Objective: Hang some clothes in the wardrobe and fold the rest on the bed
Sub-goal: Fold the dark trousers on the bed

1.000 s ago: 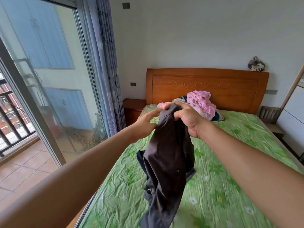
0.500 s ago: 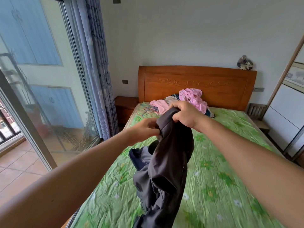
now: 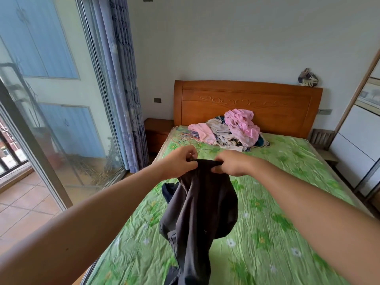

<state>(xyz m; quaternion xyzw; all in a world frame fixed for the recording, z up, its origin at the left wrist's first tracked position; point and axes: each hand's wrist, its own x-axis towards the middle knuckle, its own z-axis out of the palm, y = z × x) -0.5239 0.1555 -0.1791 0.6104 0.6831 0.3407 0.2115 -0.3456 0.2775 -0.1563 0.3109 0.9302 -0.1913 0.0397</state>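
A dark grey garment (image 3: 197, 214) hangs in front of me above the bed (image 3: 277, 202) with its green flowered sheet. My left hand (image 3: 181, 164) and my right hand (image 3: 232, 163) each pinch its top edge, a short way apart, so the cloth stretches between them and droops down to the sheet. A dark blue piece of clothing (image 3: 168, 190) lies on the sheet behind it. A pile of pink, white and patterned clothes (image 3: 230, 130) sits at the head of the bed, with coloured hangers (image 3: 189, 136) beside it.
The wooden headboard (image 3: 246, 103) stands against the far wall, a bedside cabinet (image 3: 157, 130) to its left. Glass sliding doors (image 3: 61, 120) and a blue curtain (image 3: 125, 89) run along the left. White wardrobe panels (image 3: 357, 153) stand at the right.
My hands have dropped lower and moved apart along the garment's top edge, spreading it. The clothes pile, hidden behind my hands before, shows fully now.
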